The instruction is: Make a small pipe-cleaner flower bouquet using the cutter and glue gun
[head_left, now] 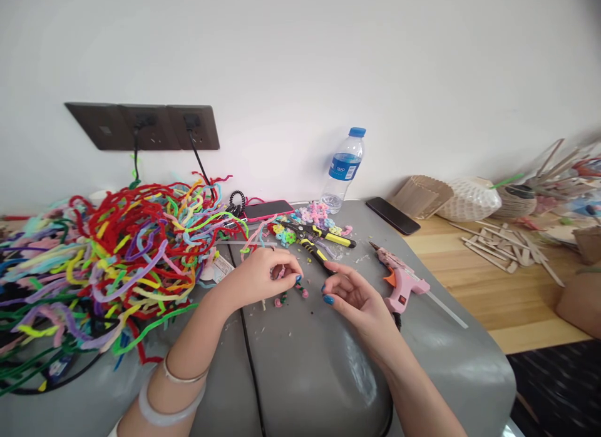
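Note:
My left hand (263,275) is closed, its thumb and fingertips pinched on a small pipe-cleaner piece (304,292). Dark green and pink ends of it stick out below the fingers, while the rest is mostly hidden by the hand. To the right, my right hand (354,299) is loosely curled, thumb and fingers apart, with nothing visible in it. Just beyond the hands lie pliers (312,246) with black and yellow handles. Behind them is a small heap of pastel twisted pipe-cleaner pieces (315,215). A pink glue gun (401,277) rests right of my right hand.
A big tangle of coloured pipe cleaners (141,236) covers the left side. A water bottle (344,168) stands against the wall, near a pink-edged phone (268,210) and a black phone (392,215). Wooden sticks (509,246) lie on the wooden table (451,287). A black cable (251,362) crosses the grey surface.

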`<move>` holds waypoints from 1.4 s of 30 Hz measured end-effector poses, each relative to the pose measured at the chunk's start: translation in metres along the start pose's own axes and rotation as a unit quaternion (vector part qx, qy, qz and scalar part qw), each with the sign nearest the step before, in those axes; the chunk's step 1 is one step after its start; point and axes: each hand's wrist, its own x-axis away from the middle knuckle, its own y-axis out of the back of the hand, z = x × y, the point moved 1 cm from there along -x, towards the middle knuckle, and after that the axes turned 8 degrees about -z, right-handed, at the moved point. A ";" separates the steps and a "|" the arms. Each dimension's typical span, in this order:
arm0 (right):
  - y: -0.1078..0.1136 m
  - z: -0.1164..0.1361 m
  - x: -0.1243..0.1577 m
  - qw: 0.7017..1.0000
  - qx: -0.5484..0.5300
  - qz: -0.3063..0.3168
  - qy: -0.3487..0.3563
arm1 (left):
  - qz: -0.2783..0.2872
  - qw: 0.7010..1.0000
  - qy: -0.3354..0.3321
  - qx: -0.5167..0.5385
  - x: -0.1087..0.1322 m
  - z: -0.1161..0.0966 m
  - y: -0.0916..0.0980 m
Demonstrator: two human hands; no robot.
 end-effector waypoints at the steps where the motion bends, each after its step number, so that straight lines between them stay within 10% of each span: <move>1: 0.000 0.000 0.000 1.000 -0.003 0.003 -0.004 | -0.001 1.000 -0.001 -0.001 0.000 0.000 0.000; 13: 0.002 -0.002 0.000 0.992 -0.092 -0.020 -0.082 | 0.000 1.000 0.007 -0.014 0.000 -0.002 0.001; 28: 0.003 -0.012 0.000 0.963 0.189 -0.085 0.172 | -0.001 1.000 0.000 -0.007 0.001 0.001 -0.001; 42: -0.028 0.021 0.001 0.975 0.120 -0.027 0.184 | 0.022 0.999 -0.027 0.038 0.001 -0.002 0.002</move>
